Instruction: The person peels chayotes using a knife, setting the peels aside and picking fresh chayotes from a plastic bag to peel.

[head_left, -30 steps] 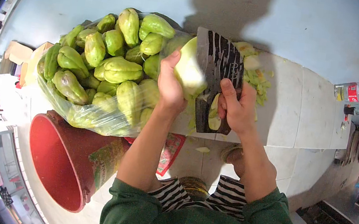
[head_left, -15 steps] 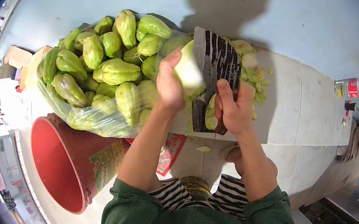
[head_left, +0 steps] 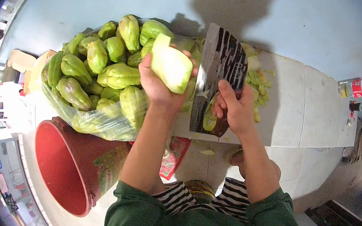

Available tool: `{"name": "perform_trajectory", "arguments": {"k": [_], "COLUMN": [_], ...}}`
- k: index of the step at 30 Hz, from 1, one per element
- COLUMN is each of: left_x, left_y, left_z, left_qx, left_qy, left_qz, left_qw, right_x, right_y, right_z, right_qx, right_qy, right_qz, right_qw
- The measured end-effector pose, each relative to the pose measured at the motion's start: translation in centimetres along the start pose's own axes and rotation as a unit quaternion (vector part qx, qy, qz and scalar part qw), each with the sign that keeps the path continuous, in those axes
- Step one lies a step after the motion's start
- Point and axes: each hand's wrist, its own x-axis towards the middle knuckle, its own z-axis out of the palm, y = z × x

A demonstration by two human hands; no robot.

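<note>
Remotely, I see the left hand (head_left: 164, 88) curled around a peeled chayote (head_left: 171, 68), long axis slanting. The right hand (head_left: 236, 106) clasps a cleaver (head_left: 220, 58), just right of the chayote (not touching).

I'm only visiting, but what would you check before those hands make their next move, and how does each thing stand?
1. Left hand supports the pale chayote: ok.
2. Right hand grips the broad cleaver: ok.
3. Blade off the chayote: ok, a gap shows between them.
4. Chayote bare all round: cannot tell, its underside is hidden.
5. Tiled ledge free of scraps: not ok, peelings lie beside the cleaver.
</note>
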Motion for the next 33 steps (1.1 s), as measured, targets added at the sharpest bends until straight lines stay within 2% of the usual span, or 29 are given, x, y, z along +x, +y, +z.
{"name": "perform_trajectory", "arguments": {"k": [1,2,3,4,5,7,8,9,10,11,15,17,20,33], "left_x": [0.1,0.5,0.5,0.5,0.5,0.8,1.0,1.0,0.6,0.6,1.0,0.9,1.6,1.4], "left_y": [0.5,0.9,1.2,1.4,1.5,1.2,1.0,1.1,0.8,0.7,0.4,0.2,0.3,0.1], "left_z": [-0.2,-0.5,-0.5,-0.4,-0.3,-1.2,-1.9,-1.7,-0.7,-1.0,-2.5,-2.2,-4.6,-4.1], "left_qx": [-0.036,-0.05,-0.049,-0.043,-0.036,-0.034,-0.032,-0.029,0.026,0.027,-0.013,-0.055,-0.082,-0.054], "left_qy": [-0.028,-0.005,-0.005,0.009,0.021,0.027,0.013,-0.001,0.079,0.08,0.044,-0.039,-0.096,-0.094], "left_qz": [0.0,0.007,0.009,0.027,0.044,0.051,0.06,0.069,0.087,0.086,0.069,0.087,0.07,0.088], "left_qw": [0.999,0.999,0.999,0.999,0.998,0.998,0.998,0.997,0.993,0.993,0.997,0.994,0.99,0.99], "right_x": [0.0,-0.2,-0.4,-0.6,-0.8,-1.0,-1.5,-1.8,-2.1,-2.3,-2.4,-2.4,-2.2,-2.1], "right_y": [0.2,0.3,0.4,0.4,1.1,2.8,3.2,3.0,2.7,2.6,2.6,3.1,3.2,2.9], "right_z": [0.0,0.0,-0.1,-0.1,-0.1,0.3,0.2,0.6,1.2,1.6,2.1,2.1,2.1,1.9], "right_qx": [-0.053,-0.052,-0.207,-0.357,-0.357,-0.469,-0.514,-0.513,-0.52,-0.527,-0.546,-0.552,-0.55,-0.548], "right_qy": [0.021,0.02,0.033,0.046,0.046,0.018,-0.018,-0.017,-0.041,-0.064,-0.081,-0.058,-0.048,-0.052], "right_qz": [-0.044,-0.044,-0.108,-0.168,-0.168,-0.346,-0.341,-0.339,-0.358,-0.377,-0.372,-0.38,-0.375,-0.359], "right_qw": [0.997,0.998,0.972,0.918,0.918,0.813,0.787,0.788,0.774,0.759,0.746,0.74,0.745,0.753]}}
